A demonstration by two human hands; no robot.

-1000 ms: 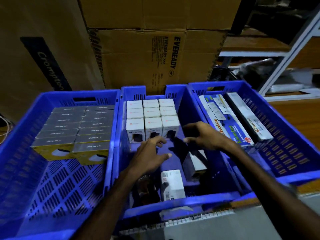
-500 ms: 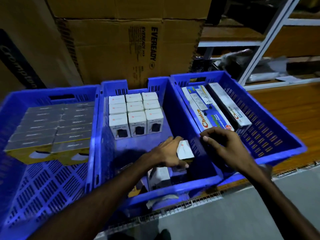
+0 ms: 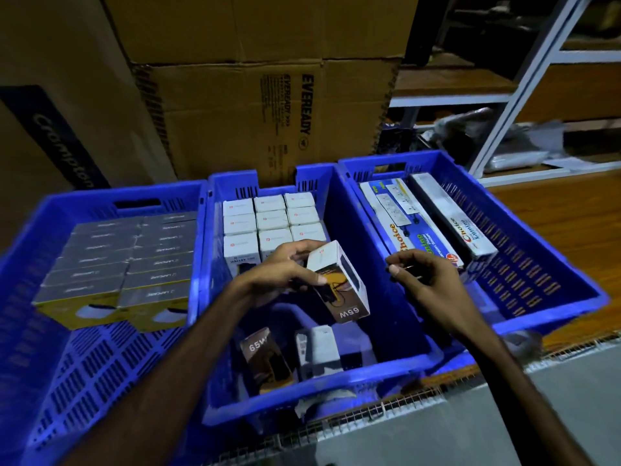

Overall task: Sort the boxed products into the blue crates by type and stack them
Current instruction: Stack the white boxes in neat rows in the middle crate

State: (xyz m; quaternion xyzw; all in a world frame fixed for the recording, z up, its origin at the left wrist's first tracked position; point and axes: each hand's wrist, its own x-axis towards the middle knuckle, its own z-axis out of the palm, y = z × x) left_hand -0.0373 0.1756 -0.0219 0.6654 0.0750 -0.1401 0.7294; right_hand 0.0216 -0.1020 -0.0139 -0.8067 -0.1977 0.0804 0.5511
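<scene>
Three blue crates stand side by side. My left hand [image 3: 285,270] grips a white and brown 65W charger box [image 3: 339,284], lifted above the middle crate [image 3: 336,388]. Rows of small white boxes [image 3: 272,220] stand at that crate's back; a loose 65W box [image 3: 265,358] and a white box [image 3: 319,351] lie at its front. My right hand [image 3: 423,280] hovers just right of the held box, fingers curled, holding nothing that I can make out. The left crate [image 3: 111,364] holds grey and yellow boxes [image 3: 121,270]. The right crate [image 3: 551,297] holds long Choice boxes [image 3: 413,227].
Large cardboard cartons [image 3: 255,122] rise right behind the crates. A white metal rack [image 3: 524,95] with bagged goods stands at the back right. A wooden surface [image 3: 578,213] lies beside the right crate. A wire-mesh edge [image 3: 369,418] runs under the crates' front, with grey floor below.
My left hand has picked a 65W box out of the middle crate's front and raised it. My right hand has drawn back to the right of it.
</scene>
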